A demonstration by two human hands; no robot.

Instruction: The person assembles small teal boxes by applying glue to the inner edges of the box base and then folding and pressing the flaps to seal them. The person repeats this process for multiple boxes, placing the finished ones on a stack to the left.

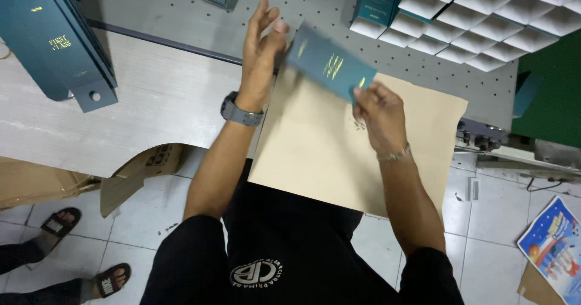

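Observation:
A small dark teal carton [330, 63] with gold printing is held between both hands above a large tan paper sheet [315, 154]. My left hand [261, 51] has its fingers spread and touches the carton's left end. My right hand [378, 108] pinches the carton's lower right corner. A dark watch sits on the left wrist, a thin bracelet on the right. The tan sheet hangs over the edge of the grey worktable [151, 99].
A stack of flat teal cartons [57, 39] lies at far left. Rows of opened-up cartons with white interiors [478, 20] stand at top right. Torn cardboard [139, 169] lies below the table edge. Another person's sandalled feet [57, 223] are at bottom left.

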